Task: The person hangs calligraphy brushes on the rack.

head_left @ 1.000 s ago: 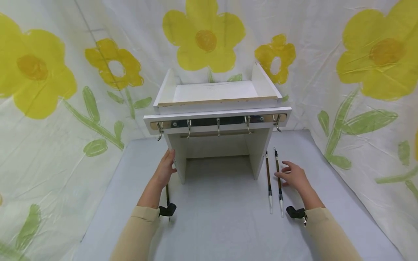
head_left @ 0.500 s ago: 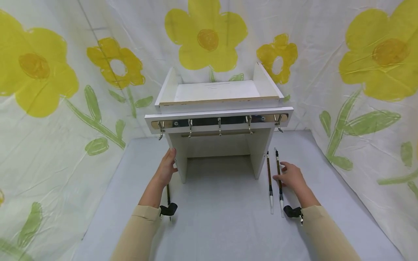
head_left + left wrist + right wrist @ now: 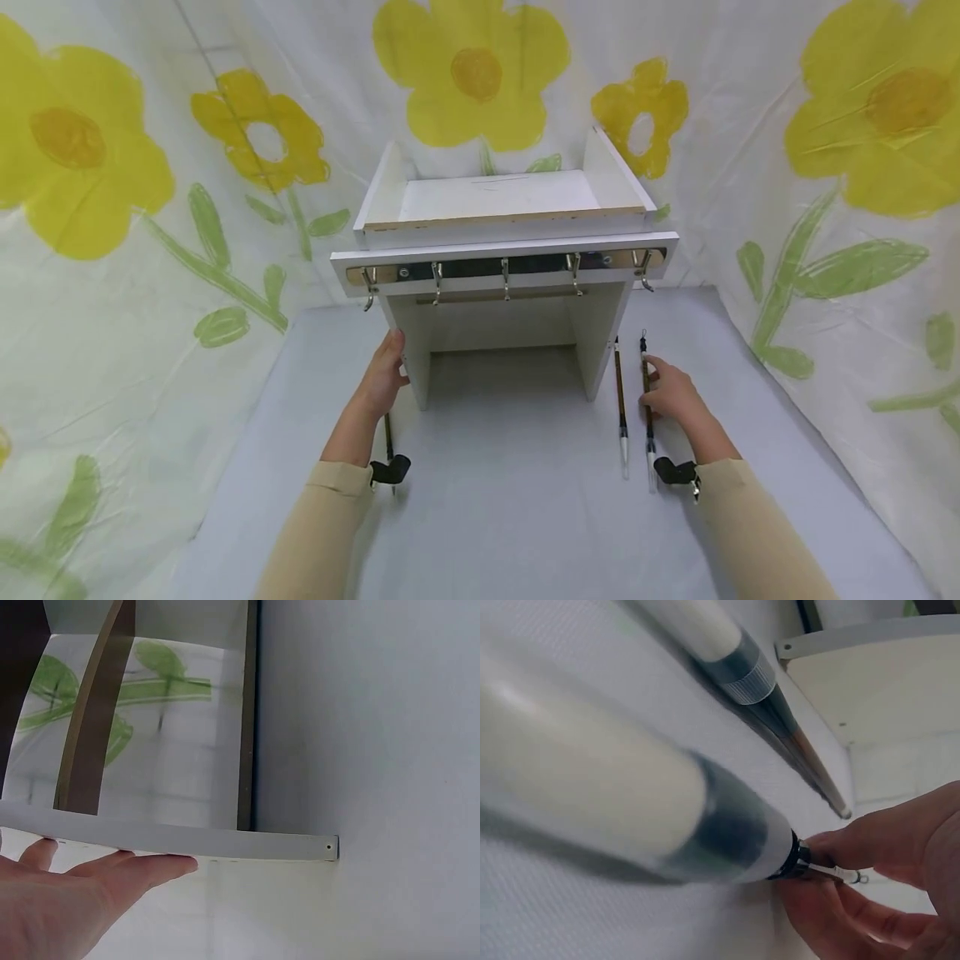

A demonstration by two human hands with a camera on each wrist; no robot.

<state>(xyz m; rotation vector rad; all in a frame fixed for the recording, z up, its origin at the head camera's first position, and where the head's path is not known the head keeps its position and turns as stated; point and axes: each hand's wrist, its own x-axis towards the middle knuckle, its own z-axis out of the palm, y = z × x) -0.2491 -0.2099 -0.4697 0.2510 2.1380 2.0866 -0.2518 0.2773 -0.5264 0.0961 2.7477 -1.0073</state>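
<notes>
My right hand (image 3: pixel 671 394) pinches the bamboo handle of a calligraphy brush (image 3: pixel 650 437) to the right of the white shelf unit (image 3: pixel 502 225). In the right wrist view its pale, clear-capped tip (image 3: pixel 577 757) fills the foreground, with thumb and fingers around the shaft farther back. A second calligraphy brush (image 3: pixel 620 392) lies just left of it, beside the shelf's right side panel. My left hand (image 3: pixel 381 381) rests against the outer face of the shelf's left panel (image 3: pixel 277 845), its fingers extended along the board in the left wrist view.
A metal rail (image 3: pixel 487 267) with several hooks (image 3: pixel 506 279) runs across the shelf's front. Another thin brush (image 3: pixel 388 437) lies by the left wrist, partly hidden by the hand and wrist camera. The pale tabletop (image 3: pixel 510 517) meets a flower-printed curtain (image 3: pixel 247 208) behind and at the sides.
My right fingers have closed on the outer brush, and it has shifted slightly right, farther from the other brush. The left hand stays at the panel; the head view has tilted slightly down.
</notes>
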